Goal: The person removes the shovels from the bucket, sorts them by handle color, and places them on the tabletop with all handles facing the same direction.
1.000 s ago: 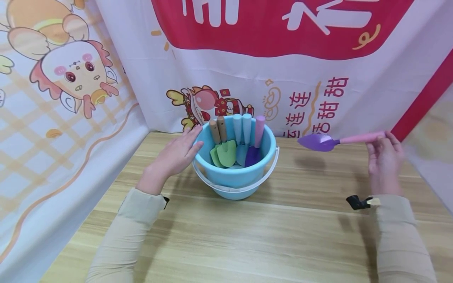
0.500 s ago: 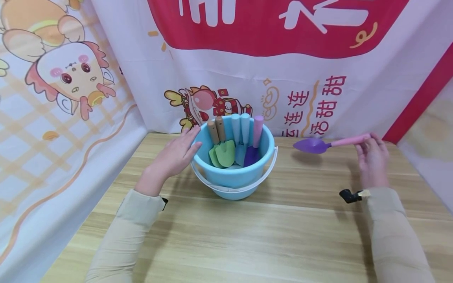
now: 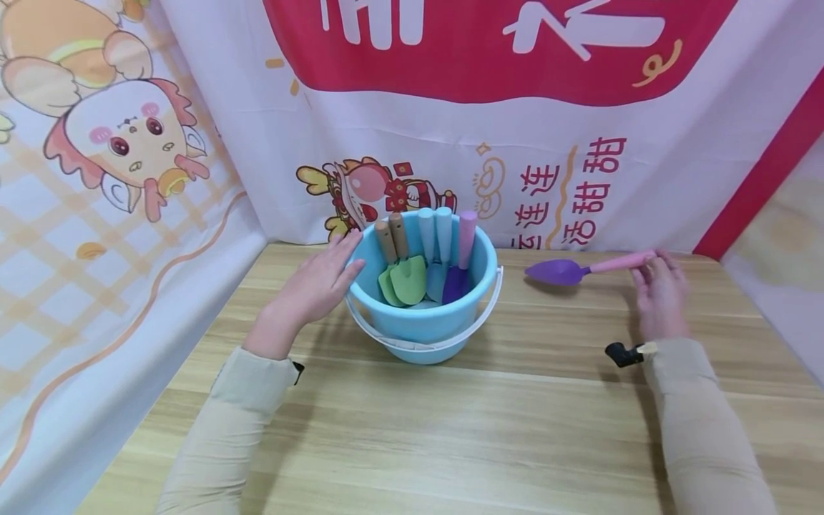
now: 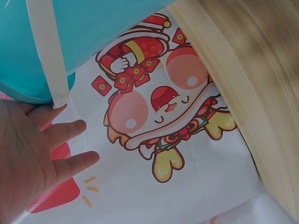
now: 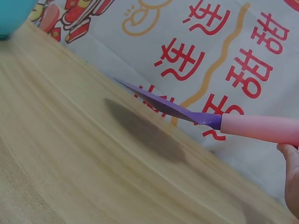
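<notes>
My right hand (image 3: 664, 295) pinches the end of the pink handle of a hand trowel (image 3: 558, 272) with a purple blade. In the right wrist view the trowel (image 5: 254, 126) hangs just over the table, its shadow beneath and its tip pointing left. A light blue bucket (image 3: 421, 326) stands upright at the middle back. Straight fingers of my left hand (image 3: 317, 280) lie along the bucket's left rim. Inside lean two green trowels (image 3: 408, 280) with brown handles, two light blue tools (image 3: 444, 236) and another purple trowel (image 3: 468, 239) with a pink handle.
The bucket's white carrying handle (image 3: 418, 347) hangs down at its front. Behind the wooden table (image 3: 412, 443) hangs a printed white cloth (image 3: 502, 129), close to the trowel and bucket. Another patterned cloth (image 3: 148, 286) borders the left side.
My right hand has brought the trowel leftward and lower, nearer the table and the bucket. My left hand has stayed at the bucket's rim; the bucket has not moved.
</notes>
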Motion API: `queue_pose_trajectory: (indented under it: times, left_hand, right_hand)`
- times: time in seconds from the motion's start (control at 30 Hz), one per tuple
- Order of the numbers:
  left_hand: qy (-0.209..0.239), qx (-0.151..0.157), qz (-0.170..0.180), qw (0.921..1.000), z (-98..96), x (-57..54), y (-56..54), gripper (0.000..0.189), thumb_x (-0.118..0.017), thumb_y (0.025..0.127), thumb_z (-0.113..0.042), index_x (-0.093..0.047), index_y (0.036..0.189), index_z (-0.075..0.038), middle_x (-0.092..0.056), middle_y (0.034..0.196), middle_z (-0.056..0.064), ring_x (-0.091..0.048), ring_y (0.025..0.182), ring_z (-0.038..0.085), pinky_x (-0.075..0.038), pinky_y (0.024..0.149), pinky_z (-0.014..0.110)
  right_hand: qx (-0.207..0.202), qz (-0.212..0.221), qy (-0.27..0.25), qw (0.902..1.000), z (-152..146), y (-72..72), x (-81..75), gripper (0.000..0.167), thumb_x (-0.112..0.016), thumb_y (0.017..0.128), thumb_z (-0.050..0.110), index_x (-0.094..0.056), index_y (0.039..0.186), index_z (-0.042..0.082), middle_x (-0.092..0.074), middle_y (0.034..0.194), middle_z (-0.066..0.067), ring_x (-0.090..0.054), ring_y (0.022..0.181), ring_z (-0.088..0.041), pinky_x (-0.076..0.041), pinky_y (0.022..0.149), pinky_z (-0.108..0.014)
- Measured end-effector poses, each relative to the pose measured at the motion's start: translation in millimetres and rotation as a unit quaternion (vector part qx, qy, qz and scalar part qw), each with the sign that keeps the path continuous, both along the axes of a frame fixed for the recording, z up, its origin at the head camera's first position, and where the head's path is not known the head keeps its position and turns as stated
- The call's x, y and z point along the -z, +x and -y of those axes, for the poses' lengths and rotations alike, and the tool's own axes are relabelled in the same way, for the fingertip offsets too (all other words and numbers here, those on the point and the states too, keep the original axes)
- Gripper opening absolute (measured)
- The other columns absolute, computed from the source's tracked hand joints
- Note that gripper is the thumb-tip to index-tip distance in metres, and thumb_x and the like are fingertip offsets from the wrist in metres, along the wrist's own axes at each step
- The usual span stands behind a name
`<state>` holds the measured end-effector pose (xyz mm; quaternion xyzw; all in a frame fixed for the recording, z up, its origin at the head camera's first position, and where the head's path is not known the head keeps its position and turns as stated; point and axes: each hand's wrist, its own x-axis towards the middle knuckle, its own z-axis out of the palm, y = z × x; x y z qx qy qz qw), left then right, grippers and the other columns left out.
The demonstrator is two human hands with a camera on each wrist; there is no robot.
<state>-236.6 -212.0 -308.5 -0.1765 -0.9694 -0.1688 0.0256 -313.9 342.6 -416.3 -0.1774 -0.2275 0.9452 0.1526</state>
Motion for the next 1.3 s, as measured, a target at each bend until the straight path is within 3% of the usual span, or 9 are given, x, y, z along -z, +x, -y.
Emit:
queue_pose_trajectory:
  times: [0.17, 0.47, 0.93, 1.3]
  left_hand:
    - [-0.001, -0.002, -0.001, 1.0, 1.8, 1.2, 0.7, 0.071, -0.024, 0.109, -0.056, -0.015, 0.166, -0.015, -0.018, 0.17, 0.007, -0.007, 0.157, 0.032, -0.017, 0.121, 0.062]
    - [0.0, -0.005, -0.002, 1.0, 1.9, 1.1, 0.5, 0.071, -0.024, 0.109, -0.056, -0.016, 0.166, -0.016, -0.018, 0.17, 0.007, -0.008, 0.157, 0.032, -0.017, 0.121, 0.063]
    - [-0.003, 0.0, 0.0, 1.0, 1.7, 0.4, 0.5, 0.07, -0.025, 0.109, -0.055, -0.014, 0.166, -0.017, -0.016, 0.17, 0.006, -0.007, 0.157, 0.032, -0.016, 0.12, 0.064]
    - [-0.004, 0.0, 0.001, 1.0, 1.0, -0.1, 0.4, 0.069, -0.026, 0.11, -0.054, -0.013, 0.167, -0.017, -0.016, 0.17, 0.006, -0.006, 0.157, 0.032, -0.015, 0.12, 0.065]
  right_hand:
    - [-0.013, 0.01, 0.005, 0.9999, 4.8, -0.2, 3.0, 0.028, -0.061, 0.098, -0.008, -0.059, 0.12, 0.008, -0.05, 0.12, -0.001, -0.059, 0.108, -0.016, -0.054, 0.094, -0.024]
    - [-0.028, 0.011, 0.017, 0.9994, 10.8, -1.8, 6.8, 0.024, -0.061, 0.098, -0.008, -0.06, 0.116, 0.008, -0.048, 0.119, 0.0, -0.056, 0.109, -0.015, -0.052, 0.097, -0.023]
    - [-0.051, 0.037, 0.029, 0.9976, 22.3, -3.2, 13.2, 0.032, -0.063, 0.099, -0.003, -0.055, 0.125, 0.014, -0.046, 0.129, 0.002, -0.051, 0.122, -0.013, -0.05, 0.099, -0.02]
    - [-0.059, 0.049, 0.033, 0.9965, 26.5, -1.0, 15.6, 0.035, -0.061, 0.1, -0.003, -0.055, 0.129, 0.016, -0.047, 0.127, 0.001, -0.056, 0.115, -0.013, -0.051, 0.096, -0.02]
